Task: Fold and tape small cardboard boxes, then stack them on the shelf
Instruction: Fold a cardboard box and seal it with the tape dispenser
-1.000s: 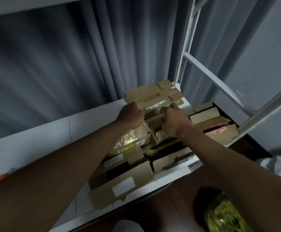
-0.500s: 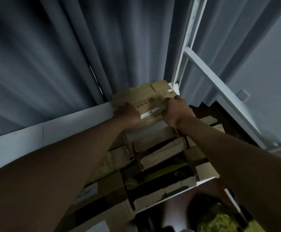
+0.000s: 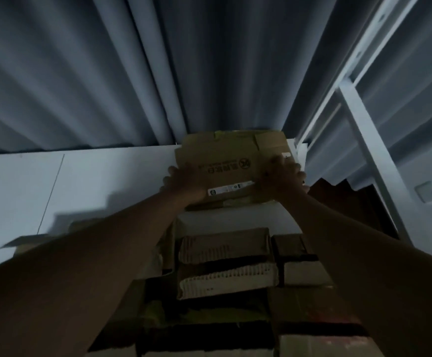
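Reaching up with both arms, the person has hands on one cardboard box [image 3: 231, 161] at the back right corner of the white shelf [image 3: 86, 181]. Going left to right: bare shelf surface along the left, with a thin seam line running down it; a dim cardboard flap [image 3: 24, 242] pokes out near the front edge. Left hand [image 3: 184, 182] presses against the box's left side, fingers wrapped at its edge; how far they curl round it, cannot tell. Box lies flat, top face showing dark print and a logo, a white label strip [image 3: 231, 189] near its front edge. Right hand [image 3: 283, 176] sits over the box's right front corner, fingers spread on the top face. Hands are apart, box between them. Box back edge sits close against the grey curtain [image 3: 132, 73]. Below the shelf's front edge, stacked boxes [image 3: 225, 266] in rows, some with corrugated edges showing. At the right, white frame upright [image 3: 364, 130] and a brace.
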